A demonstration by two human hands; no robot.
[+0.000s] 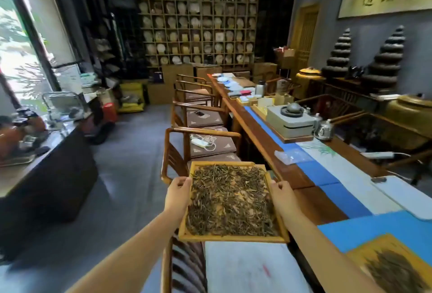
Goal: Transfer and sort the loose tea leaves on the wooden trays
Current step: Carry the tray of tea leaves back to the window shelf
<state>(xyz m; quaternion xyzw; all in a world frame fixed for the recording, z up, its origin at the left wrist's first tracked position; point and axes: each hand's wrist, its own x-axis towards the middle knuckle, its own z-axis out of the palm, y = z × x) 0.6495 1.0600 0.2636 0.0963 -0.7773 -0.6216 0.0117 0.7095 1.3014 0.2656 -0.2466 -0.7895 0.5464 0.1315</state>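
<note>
In the lower centre of the frame, a wooden tray [233,237] carries loose tea leaves [230,199], between the left hand [177,193] and right hand [281,195]. A second tray [374,243] lies lower right on the long table [261,138].

wooden tray [233,238] held up in the air beside the long table, over the chair row, roughly level, near edge toward the camera. shallow, rectangular, light wood rim all round. loose tea leaves [230,201] cover almost the whole floor in a thin scattered layer: thin dark brown strands with some golden ones, a few bare patches of wood showing near the middle. second wooden tray [357,254] sits on the blue mat at the table's near right corner, partly cut off by the frame edge, with a denser dark pile of tea [395,271] on it, probably the same leaf type but too blurred to confirm.
</note>
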